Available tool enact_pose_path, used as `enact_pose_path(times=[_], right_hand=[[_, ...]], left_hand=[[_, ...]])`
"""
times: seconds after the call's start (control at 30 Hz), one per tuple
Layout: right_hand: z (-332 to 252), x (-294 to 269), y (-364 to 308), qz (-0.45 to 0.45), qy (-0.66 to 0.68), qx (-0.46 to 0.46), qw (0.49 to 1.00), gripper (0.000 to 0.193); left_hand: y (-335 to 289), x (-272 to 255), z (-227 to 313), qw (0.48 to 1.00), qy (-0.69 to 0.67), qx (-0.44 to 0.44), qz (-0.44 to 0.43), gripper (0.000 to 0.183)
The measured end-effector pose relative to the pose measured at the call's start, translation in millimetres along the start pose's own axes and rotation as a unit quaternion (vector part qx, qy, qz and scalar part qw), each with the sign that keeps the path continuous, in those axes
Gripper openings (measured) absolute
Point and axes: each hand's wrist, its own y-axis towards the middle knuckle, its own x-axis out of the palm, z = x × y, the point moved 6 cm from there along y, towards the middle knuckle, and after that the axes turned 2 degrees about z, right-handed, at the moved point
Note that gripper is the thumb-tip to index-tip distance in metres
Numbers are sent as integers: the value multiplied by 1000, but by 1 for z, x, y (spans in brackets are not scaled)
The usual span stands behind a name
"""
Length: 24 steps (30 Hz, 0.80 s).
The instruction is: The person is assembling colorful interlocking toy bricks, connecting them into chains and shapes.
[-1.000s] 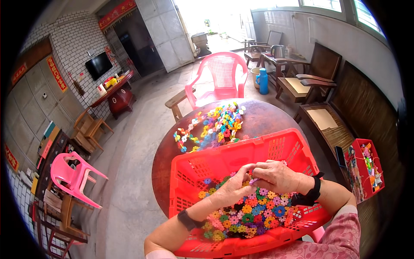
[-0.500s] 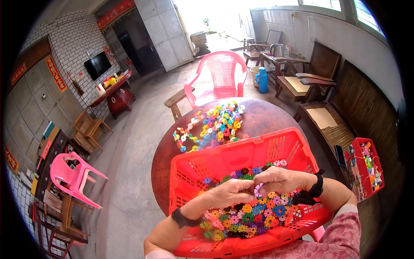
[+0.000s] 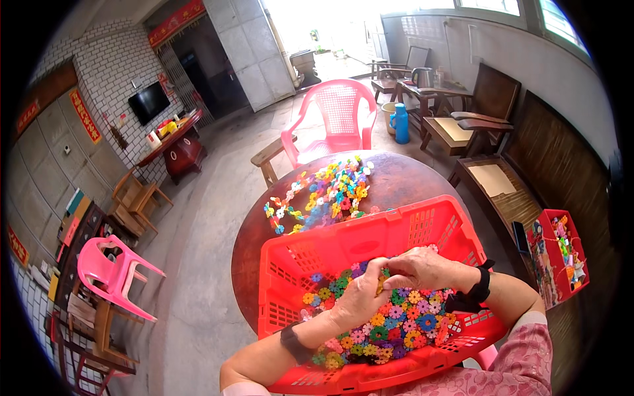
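Note:
My left hand (image 3: 360, 294) and my right hand (image 3: 422, 268) meet above a red plastic basket (image 3: 360, 248), fingers closed and pinched together. Between them shows part of a yellow flower-shaped plastic piece (image 3: 382, 284), mostly covered by the fingers. Beneath the hands, many loose flower-shaped pieces (image 3: 378, 333) in mixed colours lie in the basket. A tangled chain of joined pieces (image 3: 333, 191) rests on the round wooden table (image 3: 249, 264) beyond the basket. Dark bands circle both wrists.
A pink plastic chair (image 3: 333, 115) stands across the table, beside a wooden stool (image 3: 267, 158). To the right are a wooden bench (image 3: 495, 185), a blue flask (image 3: 400, 123) and a red box (image 3: 568, 254) of small colourful things. Another pink chair (image 3: 112, 267) is at left.
My left hand has turned and risen closer against the right hand. The pale purple piece seen between the fingers is out of sight; some yellow shows there instead.

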Motion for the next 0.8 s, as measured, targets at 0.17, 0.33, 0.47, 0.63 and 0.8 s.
enact_pose_path(times=[0.17,0.33,0.47,0.63,0.8], right_hand=[[3,14,0,11,247,-43,968,27],[1,14,1,-16,242,7,970,20],[-6,16,-1,41,181,-61,981,21],[-15,16,0,33,128,-126,983,20],[-20,15,-2,29,97,-153,983,18]], left_hand=[[2,-3,3,998,-40,55,-16,54],[0,-1,3,996,-57,58,-44,74],[-1,2,1,999,-31,36,-23,83],[0,0,-3,999,-31,-26,-13,90],[2,3,-8,994,-94,-33,-49,87]])
